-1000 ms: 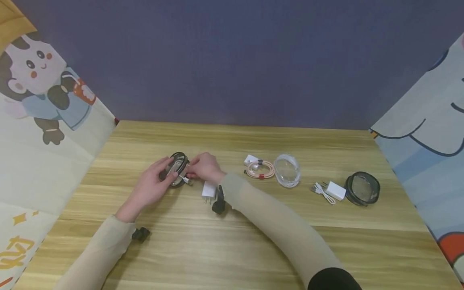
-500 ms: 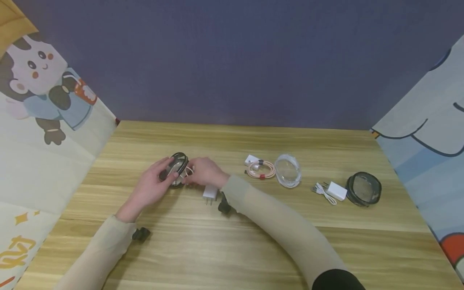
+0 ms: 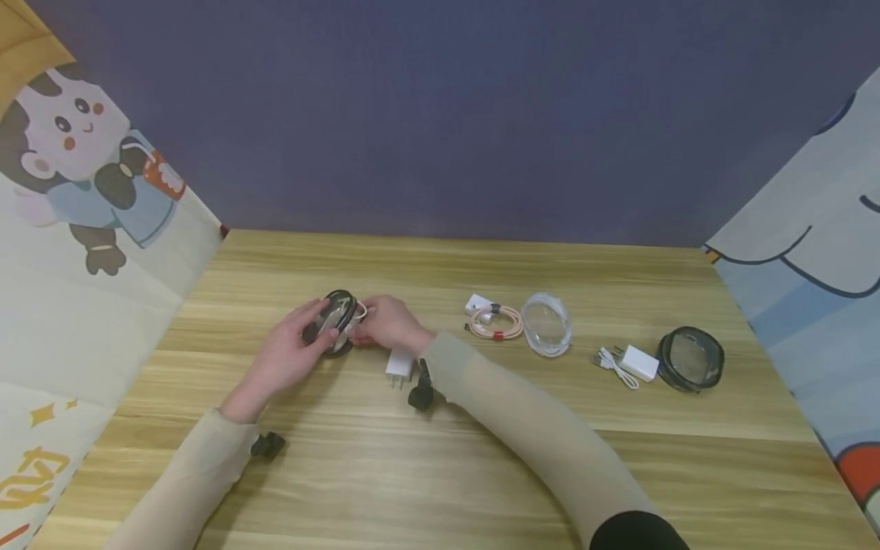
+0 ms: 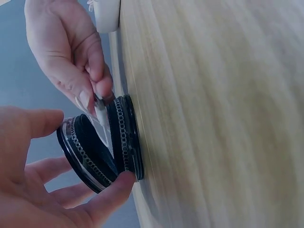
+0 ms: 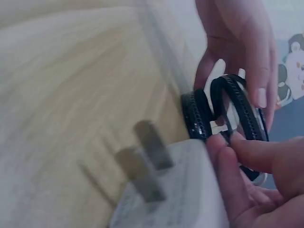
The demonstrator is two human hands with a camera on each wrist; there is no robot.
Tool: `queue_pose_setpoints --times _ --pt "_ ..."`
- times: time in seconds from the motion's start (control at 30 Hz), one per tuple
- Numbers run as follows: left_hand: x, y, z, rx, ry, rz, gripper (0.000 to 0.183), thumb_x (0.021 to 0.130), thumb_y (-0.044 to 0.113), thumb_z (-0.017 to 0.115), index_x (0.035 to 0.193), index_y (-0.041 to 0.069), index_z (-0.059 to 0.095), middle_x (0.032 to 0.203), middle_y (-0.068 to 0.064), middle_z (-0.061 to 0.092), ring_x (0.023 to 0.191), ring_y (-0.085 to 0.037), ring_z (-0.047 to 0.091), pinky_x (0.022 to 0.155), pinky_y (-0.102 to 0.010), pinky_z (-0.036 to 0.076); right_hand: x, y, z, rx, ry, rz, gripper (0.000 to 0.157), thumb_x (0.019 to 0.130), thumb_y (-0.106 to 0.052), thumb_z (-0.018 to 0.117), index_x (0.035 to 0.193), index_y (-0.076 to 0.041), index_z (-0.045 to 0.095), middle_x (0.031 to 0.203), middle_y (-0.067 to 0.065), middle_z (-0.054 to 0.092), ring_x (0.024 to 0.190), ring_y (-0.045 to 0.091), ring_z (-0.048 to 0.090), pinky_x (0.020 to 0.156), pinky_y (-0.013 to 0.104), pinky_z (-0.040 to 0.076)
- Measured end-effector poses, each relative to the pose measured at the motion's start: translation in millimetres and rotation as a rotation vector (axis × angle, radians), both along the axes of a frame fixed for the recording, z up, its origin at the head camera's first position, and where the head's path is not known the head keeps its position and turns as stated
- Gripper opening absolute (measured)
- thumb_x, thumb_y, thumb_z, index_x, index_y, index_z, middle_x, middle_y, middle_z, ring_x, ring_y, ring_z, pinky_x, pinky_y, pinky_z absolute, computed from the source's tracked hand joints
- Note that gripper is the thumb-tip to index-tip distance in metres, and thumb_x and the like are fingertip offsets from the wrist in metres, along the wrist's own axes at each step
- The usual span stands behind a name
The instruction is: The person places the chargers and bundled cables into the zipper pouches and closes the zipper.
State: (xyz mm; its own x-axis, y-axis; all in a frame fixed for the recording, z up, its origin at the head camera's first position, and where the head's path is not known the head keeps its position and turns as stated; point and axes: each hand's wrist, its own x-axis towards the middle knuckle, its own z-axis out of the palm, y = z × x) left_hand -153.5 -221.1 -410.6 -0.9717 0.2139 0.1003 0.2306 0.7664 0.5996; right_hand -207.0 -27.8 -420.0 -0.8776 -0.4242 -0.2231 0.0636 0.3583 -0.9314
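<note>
My left hand (image 3: 285, 347) holds a small round zippered case (image 3: 338, 315) with black edges and a see-through lid. Its two halves are parted, and the thumb rests on the lower rim while fingers hold the upper one, as the left wrist view shows. At the case's right side, my right hand (image 3: 388, 324) pinches a white USB cable (image 4: 101, 114) at the mouth. Part of a white loop sticks out beside the fingertips. Just below the right hand lies a white charger plug (image 3: 399, 363), prongs toward me; it looms large in the right wrist view.
Right of centre lie a white adapter (image 3: 476, 303), a coiled pink cable (image 3: 505, 325) and a round case with a white edge (image 3: 546, 351). Farther right are a white cable (image 3: 622, 373), a white charger (image 3: 639, 363) and a round black-edged case (image 3: 690, 359).
The cable's USB end, which hung out below the case, is now at the case's mouth under the right fingers. The right hand shifted slightly; the left hand has stayed in place.
</note>
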Motion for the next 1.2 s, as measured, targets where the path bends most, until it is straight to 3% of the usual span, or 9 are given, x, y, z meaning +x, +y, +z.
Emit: queue_pose_setpoints --times 0.13,0.23,0.3,0.53,0.63,0.77,0.9,1.07,1.2 --pt "0.0 0 1.0 -0.007 -0.005 -0.001 0.059 0.1 0.029 0.061 0.147 -0.001 0.044 0.151 -0.028 0.038 0.137 -0.048 0.035 0.113 -0.061 0.027 -1.6 0 -3.0 0.132 0.185 0.008 0.058 0.084 -0.014 0.079 0.136 -0.002 0.057 0.089 -0.001 0.072 0.075 0.008 0.066 0.076 0.023 0.054" --pt "0.1 1 1.7 -0.007 -0.002 -0.004 0.058 0.099 0.029 0.061 0.146 -0.002 0.044 0.15 -0.029 0.038 0.137 -0.048 0.035 0.113 -0.061 0.027 -2.5 0 -2.8 0.221 0.302 0.028 0.05 0.086 -0.021 0.078 0.132 -0.007 0.063 0.1 0.0 0.074 0.078 0.009 0.063 0.081 0.024 0.051" --pt "0.1 1 2.0 -0.004 0.0 -0.007 0.058 0.099 0.028 0.061 0.146 -0.003 0.044 0.15 -0.029 0.038 0.137 -0.048 0.035 0.112 -0.061 0.028 -2.6 0 -1.4 0.237 0.325 0.052 0.039 0.089 -0.022 0.075 0.126 -0.009 0.068 0.107 0.001 0.074 0.081 0.006 0.064 0.081 0.022 0.051" --pt "-0.9 1 1.0 0.011 0.008 -0.012 0.059 0.099 0.027 0.062 0.145 -0.004 0.043 0.149 -0.029 0.041 0.136 -0.048 0.037 0.111 -0.061 0.03 -2.9 3 3.3 0.224 0.234 0.132 0.036 0.101 -0.019 0.058 0.134 -0.006 0.061 0.085 0.007 0.072 0.055 0.01 0.05 0.05 0.023 0.045" --pt "-1.3 0 0.5 0.01 0.009 -0.012 0.059 0.099 0.026 0.063 0.145 -0.004 0.043 0.148 -0.029 0.041 0.136 -0.047 0.038 0.111 -0.06 0.03 -3.3 4 3.0 0.254 0.259 0.116 0.034 0.097 -0.018 0.065 0.128 -0.004 0.065 0.091 0.005 0.073 0.064 0.008 0.058 0.057 0.019 0.049" --pt "-1.7 0 -0.3 0.006 0.0 -0.009 0.06 0.098 0.026 0.063 0.146 -0.004 0.042 0.149 -0.028 0.041 0.136 -0.047 0.038 0.112 -0.06 0.03 -2.9 4 1.8 0.289 0.3 0.093 0.025 0.088 -0.021 0.076 0.107 -0.006 0.072 0.096 0.002 0.073 0.082 0.01 0.065 0.071 0.019 0.053" --pt "-2.3 0 -1.3 0.007 -0.004 -0.004 0.061 0.097 0.026 0.065 0.146 -0.002 0.042 0.149 -0.028 0.041 0.136 -0.047 0.037 0.112 -0.061 0.029 -4.1 3 0.5 0.319 0.318 0.091 0.019 0.085 -0.025 0.08 0.091 -0.01 0.071 0.085 -0.003 0.07 0.078 0.011 0.063 0.071 0.021 0.051" --pt "-2.9 -1 -2.8 0.002 0.0 -0.009 0.063 0.095 0.027 0.068 0.145 -0.001 0.044 0.149 -0.027 0.041 0.136 -0.047 0.038 0.111 -0.061 0.029 -8.8 3 -3.7 0.365 0.29 0.088 0.018 0.085 -0.029 0.079 0.082 -0.015 0.068 0.078 -0.008 0.065 0.074 0.01 0.058 0.069 0.022 0.047" --pt "-2.6 -1 -2.6 -0.002 -0.003 -0.014 0.064 0.094 0.027 0.07 0.145 -0.002 0.044 0.149 -0.027 0.041 0.136 -0.047 0.037 0.111 -0.061 0.029 -10.5 6 -5.0 0.27 0.207 0.103 0.013 0.088 -0.022 0.076 0.083 -0.013 0.069 0.077 -0.004 0.067 0.073 0.012 0.06 0.067 0.023 0.049"
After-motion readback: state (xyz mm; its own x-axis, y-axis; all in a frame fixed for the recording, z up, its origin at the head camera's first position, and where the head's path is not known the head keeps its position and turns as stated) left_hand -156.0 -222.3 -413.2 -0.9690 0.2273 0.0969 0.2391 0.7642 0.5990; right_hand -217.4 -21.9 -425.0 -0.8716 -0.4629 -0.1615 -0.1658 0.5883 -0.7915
